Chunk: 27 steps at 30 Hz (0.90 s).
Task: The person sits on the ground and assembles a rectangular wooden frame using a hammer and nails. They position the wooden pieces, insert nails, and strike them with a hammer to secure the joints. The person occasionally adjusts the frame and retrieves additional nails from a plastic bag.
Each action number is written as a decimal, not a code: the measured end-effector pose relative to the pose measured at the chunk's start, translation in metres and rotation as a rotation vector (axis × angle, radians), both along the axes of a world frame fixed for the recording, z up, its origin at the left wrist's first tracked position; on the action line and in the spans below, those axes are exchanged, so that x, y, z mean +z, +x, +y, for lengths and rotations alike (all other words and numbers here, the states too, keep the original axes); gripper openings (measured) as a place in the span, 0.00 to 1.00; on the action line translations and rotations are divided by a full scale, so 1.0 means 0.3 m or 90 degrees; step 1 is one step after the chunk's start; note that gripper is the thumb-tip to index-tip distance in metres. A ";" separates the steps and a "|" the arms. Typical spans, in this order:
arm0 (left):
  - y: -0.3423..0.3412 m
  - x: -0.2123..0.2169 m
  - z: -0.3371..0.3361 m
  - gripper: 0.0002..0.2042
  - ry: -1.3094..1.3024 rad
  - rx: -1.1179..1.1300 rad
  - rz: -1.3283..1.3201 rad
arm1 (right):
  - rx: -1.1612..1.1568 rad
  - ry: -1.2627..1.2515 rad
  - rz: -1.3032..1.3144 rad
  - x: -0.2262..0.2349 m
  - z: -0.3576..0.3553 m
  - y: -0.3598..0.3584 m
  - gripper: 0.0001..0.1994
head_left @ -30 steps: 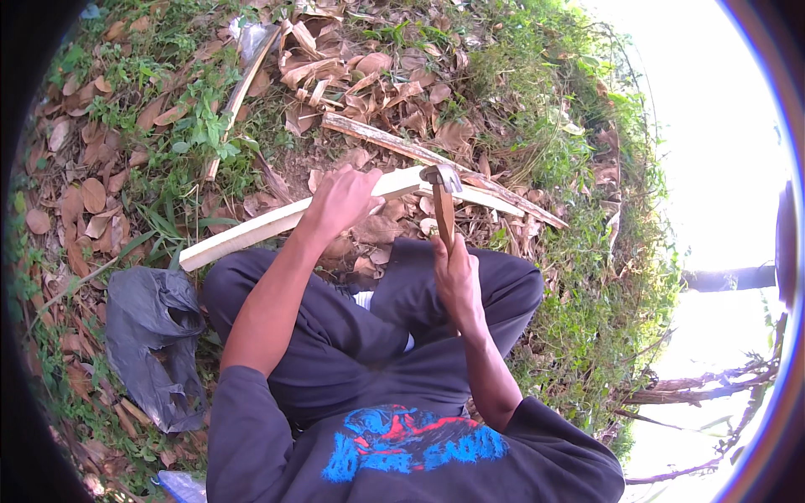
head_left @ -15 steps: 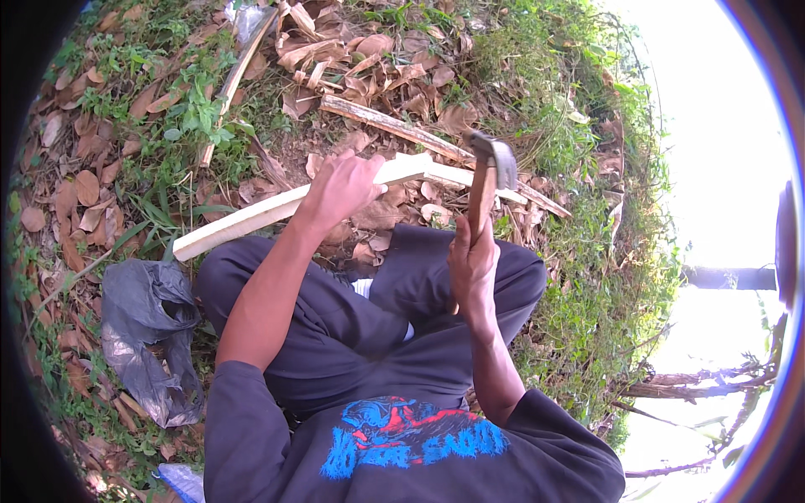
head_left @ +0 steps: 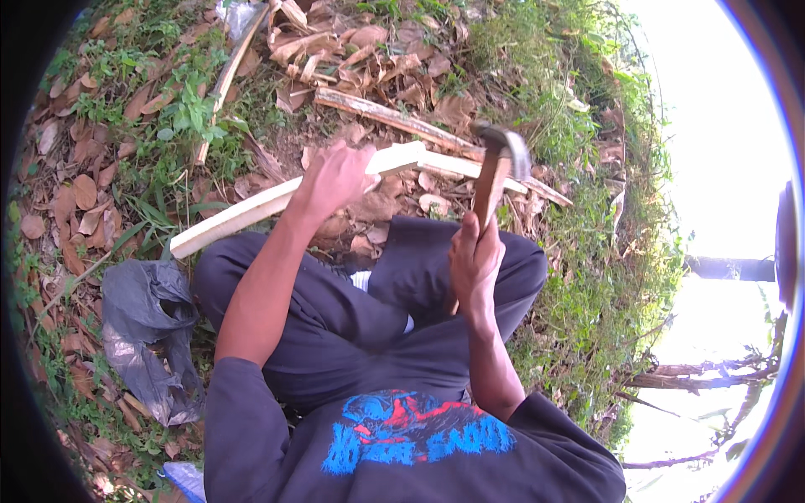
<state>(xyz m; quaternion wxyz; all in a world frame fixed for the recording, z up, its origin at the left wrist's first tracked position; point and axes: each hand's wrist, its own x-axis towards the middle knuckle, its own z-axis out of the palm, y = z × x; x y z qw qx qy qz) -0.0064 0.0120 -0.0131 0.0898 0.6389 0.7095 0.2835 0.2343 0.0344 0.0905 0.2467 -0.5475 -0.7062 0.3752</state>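
Note:
My left hand (head_left: 337,180) is closed over a long pale wooden strip (head_left: 239,216) in front of my crossed legs. The strip slants from beside my left knee up to the middle. At its far end it meets a second pale wooden strip (head_left: 453,164) that runs off to the right; whether the two are fastened cannot be seen. In my right hand (head_left: 476,264) is a hammer (head_left: 493,180), gripped by its wooden handle. Its metal head is raised above the right end of the second strip, apart from my left hand and slightly blurred.
Weathered wooden sticks (head_left: 394,120) lie on the leafy ground beyond, with another stick (head_left: 225,80) farther left. Beside my left knee is a crumpled black plastic bag (head_left: 151,335). A clear plastic scrap (head_left: 243,17) lies at the far edge. Green plants grow along the right.
The hammer head has tilted to the right, with its handle turning in my right hand. My left hand keeps its hold on the pale strip, which has shifted very slightly left.

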 end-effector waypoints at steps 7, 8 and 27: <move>-0.002 -0.003 -0.008 0.15 0.041 0.018 0.033 | 0.050 -0.008 -0.090 -0.041 0.037 0.018 0.23; 0.014 -0.007 -0.024 0.15 0.027 0.019 0.023 | 0.006 -0.051 -0.027 -0.006 0.009 0.024 0.23; -0.023 -0.018 0.006 0.27 -0.048 0.013 -0.010 | 0.031 -0.019 -0.038 -0.068 0.003 -0.005 0.21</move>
